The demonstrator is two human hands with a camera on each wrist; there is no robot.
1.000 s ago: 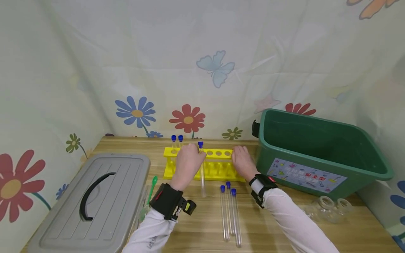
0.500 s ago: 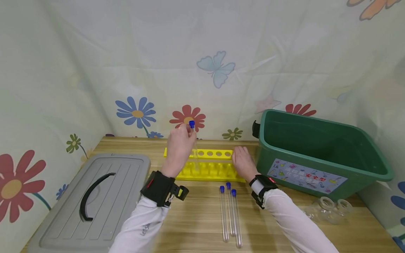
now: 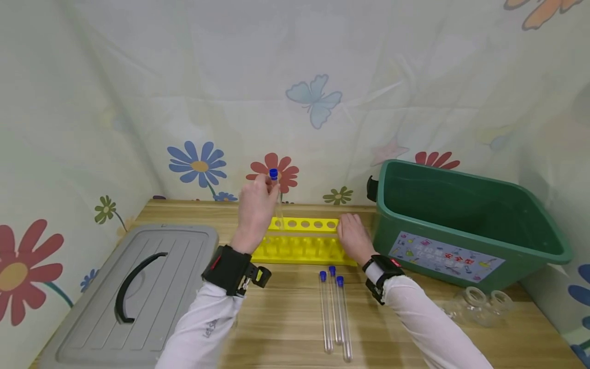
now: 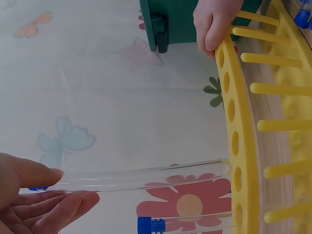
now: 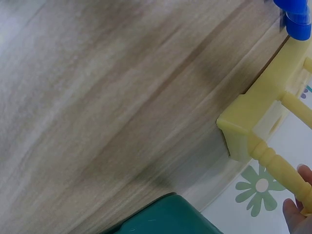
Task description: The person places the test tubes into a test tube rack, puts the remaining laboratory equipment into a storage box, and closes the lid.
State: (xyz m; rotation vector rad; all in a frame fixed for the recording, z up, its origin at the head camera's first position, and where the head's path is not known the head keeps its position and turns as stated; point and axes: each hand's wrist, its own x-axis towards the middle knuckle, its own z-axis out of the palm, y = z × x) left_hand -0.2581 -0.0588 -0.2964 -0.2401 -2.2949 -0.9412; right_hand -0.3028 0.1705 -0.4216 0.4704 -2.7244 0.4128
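My left hand pinches a clear test tube near its blue cap, holding it upright above the left part of the yellow rack. In the left wrist view the lower end of the tube is at the holes of the rack; whether it has entered one I cannot tell. Another blue-capped tube stands in the rack beside it. My right hand grips the rack's right end; in the right wrist view its fingers touch the end post.
Three blue-capped tubes lie in front of the rack. A green bin stands at the right, with glass bottles before it. The grey lid with a black handle lies at the left. A floral cloth hangs behind.
My left hand has lifted the tube from in front of the rack to above it, moving up and left. My right hand has stayed at the rack's end.
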